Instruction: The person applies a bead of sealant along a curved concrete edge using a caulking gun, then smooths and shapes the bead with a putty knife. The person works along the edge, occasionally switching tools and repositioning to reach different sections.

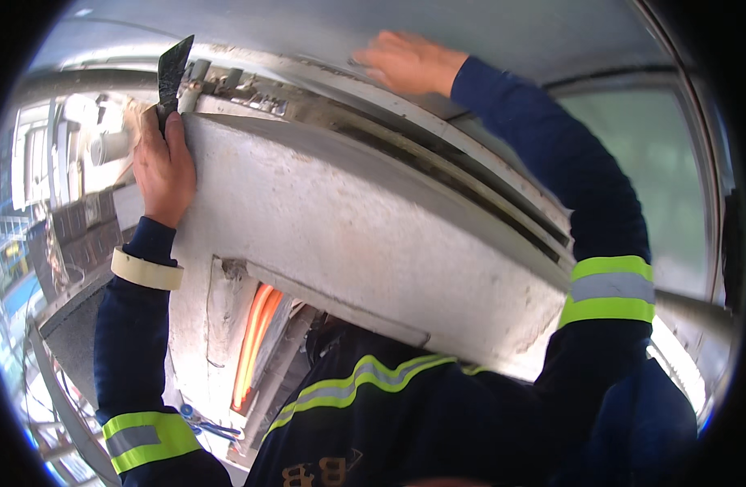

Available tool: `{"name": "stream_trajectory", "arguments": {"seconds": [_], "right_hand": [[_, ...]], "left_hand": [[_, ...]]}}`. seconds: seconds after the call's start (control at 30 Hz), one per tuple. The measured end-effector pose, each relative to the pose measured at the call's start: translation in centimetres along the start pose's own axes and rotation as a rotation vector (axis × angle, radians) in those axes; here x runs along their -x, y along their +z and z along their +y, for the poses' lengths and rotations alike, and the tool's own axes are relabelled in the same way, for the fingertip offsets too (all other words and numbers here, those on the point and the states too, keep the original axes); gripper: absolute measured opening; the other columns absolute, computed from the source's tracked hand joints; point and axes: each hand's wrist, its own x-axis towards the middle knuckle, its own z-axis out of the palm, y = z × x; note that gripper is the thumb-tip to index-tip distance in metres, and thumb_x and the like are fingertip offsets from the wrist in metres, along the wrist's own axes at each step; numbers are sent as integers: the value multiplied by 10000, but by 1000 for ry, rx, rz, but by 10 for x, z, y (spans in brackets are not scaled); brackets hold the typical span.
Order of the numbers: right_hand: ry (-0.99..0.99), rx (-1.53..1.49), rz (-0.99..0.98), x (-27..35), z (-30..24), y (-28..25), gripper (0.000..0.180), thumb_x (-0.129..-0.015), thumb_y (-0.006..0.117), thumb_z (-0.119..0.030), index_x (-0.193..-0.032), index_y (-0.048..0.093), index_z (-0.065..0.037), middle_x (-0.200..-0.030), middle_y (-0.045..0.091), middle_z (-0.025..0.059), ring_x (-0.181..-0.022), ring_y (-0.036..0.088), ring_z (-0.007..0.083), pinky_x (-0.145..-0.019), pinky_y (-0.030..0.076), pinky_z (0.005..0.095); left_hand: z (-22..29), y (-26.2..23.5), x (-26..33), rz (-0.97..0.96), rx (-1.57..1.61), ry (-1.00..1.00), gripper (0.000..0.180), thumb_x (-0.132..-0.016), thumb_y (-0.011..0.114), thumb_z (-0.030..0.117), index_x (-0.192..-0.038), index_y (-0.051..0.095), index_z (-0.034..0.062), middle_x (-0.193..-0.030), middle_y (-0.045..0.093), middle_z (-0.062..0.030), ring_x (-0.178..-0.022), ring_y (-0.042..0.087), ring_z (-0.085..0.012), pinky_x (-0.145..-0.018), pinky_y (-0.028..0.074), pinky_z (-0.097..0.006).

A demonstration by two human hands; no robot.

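My left hand (163, 166) is closed round the handle of a scraper (172, 71), its dark, stained blade pointing up. That hand rests against the left end of a pale, rough concrete beam (340, 211). Round my left wrist, over the dark blue sleeve, sits a roll of cream masking tape (146, 269). My right hand (409, 63) is raised at the top, against or close to a smooth grey panel (551, 32). Its fingers look stretched out, though slightly blurred, and I make out nothing held in them.
Metal rails (462, 154) run slantwise between beam and panel, with small pipe stubs (232, 79) at their left end. Orange tubes (255, 341) show through a gap under the beam. Blue-handled pliers (210, 424) lie lower left. A framed glass pane (649, 162) stands right.
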Motion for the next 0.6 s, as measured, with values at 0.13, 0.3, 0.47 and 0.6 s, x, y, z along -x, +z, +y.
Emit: {"name": "stream_trajectory", "arguments": {"seconds": [0.13, 0.3, 0.47, 0.6], "right_hand": [[-12, 15, 125, 74, -55, -131, 247, -986, 596, -136, -1167, 633, 28, -1014, 692, 238, -974, 676, 411, -847, 543, 495], [98, 322, 373, 191, -139, -205, 402, -916, 583, -11, -1315, 605, 33, -1109, 631, 145, -983, 665, 297, -765, 588, 376], [578, 378, 412, 321, -213, -189, 482, -885, 691, -20, -1356, 591, -30, -1038, 626, 177, -822, 654, 342, -697, 523, 429], [994, 377, 781, 395, -272, -107, 489, -867, 727, -26, -1342, 613, -4, -1024, 620, 180, -885, 641, 347, -767, 529, 431]], "left_hand": [[0, 2, -1, 17, -53, 40, 287, -1053, 508, 273, -1092, 569, -5, -945, 676, -317, -903, 628, -539, -784, 475, -556], [-13, 9, -7, 26, -37, 80, 321, -1056, 507, 316, -1096, 578, 6, -955, 677, -332, -923, 628, -560, -779, 469, -598], [-29, 19, -16, -1, -12, 102, 360, -1065, 490, 354, -1142, 583, 16, -1028, 676, -347, -990, 622, -571, -819, 471, -609], [-42, 26, -23, -8, 56, 89, 380, -1065, 490, 339, -1145, 587, -19, -1043, 666, -359, -1011, 606, -581, -849, 473, -586]]}}
